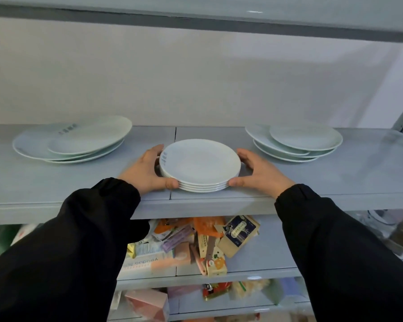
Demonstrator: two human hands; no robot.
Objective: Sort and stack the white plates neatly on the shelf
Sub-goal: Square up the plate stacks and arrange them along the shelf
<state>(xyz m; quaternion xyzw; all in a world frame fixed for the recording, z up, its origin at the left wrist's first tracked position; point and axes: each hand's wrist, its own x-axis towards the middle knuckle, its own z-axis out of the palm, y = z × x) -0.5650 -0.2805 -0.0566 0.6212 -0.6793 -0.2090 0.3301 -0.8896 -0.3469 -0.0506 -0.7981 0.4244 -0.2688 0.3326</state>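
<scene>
A pale grey shelf [335,177] carries three groups of white plates. A loose pile [79,142] of large plates lies at far left, and a second uneven pile [298,140] lies at far right. Between them, near the front edge, sits a tidy stack [200,163] of smaller plates. The left hand [147,170] and right hand [258,173] curl round its sides, thumbs on the near rim.

Bare shelf [358,173] gaps between left pile [72,141], centre stack [199,163], right pile [293,141].
</scene>
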